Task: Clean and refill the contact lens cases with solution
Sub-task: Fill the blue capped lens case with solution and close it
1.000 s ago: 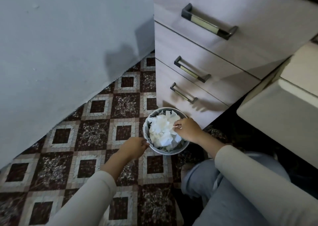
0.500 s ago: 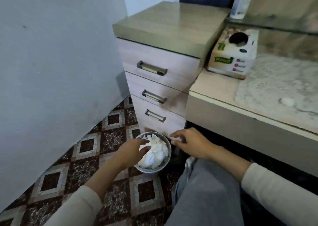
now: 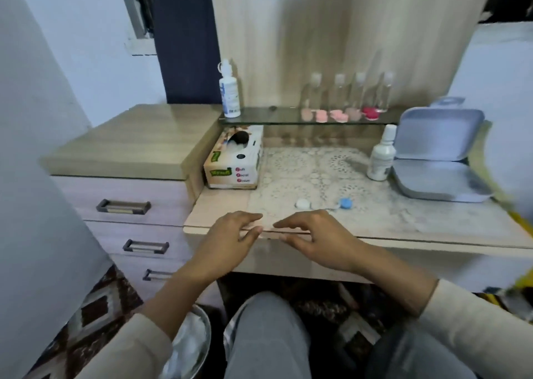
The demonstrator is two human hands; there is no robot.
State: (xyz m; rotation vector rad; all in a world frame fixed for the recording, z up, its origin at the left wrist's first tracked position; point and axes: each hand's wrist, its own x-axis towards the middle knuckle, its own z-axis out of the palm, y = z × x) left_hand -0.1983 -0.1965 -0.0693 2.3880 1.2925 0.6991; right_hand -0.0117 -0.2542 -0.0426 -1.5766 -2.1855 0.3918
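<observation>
A contact lens case lies on the lace-covered desk, with a white cap [image 3: 302, 204] and a blue cap [image 3: 345, 204]. My left hand [image 3: 230, 240] and my right hand [image 3: 314, 238] hover at the desk's front edge, just short of the case, fingers loosely spread and holding nothing. A white solution bottle [image 3: 381, 155] stands at the right of the desk. A second white bottle [image 3: 229, 90] stands on the glass shelf [image 3: 259, 117]. Several pink and red lens cases [image 3: 337, 115] sit on that shelf in front of clear bottles [image 3: 346, 90].
A tissue box [image 3: 235, 162] stands at the desk's left. An open grey-blue box [image 3: 438, 159] sits at the right. A drawer unit [image 3: 124, 205] stands to the left. On the floor by my knee is a metal bin [image 3: 190, 347] with crumpled tissue.
The view has lifted from the floor bin to the desk. Both hands have left the bin and risen to the desk's front edge, empty.
</observation>
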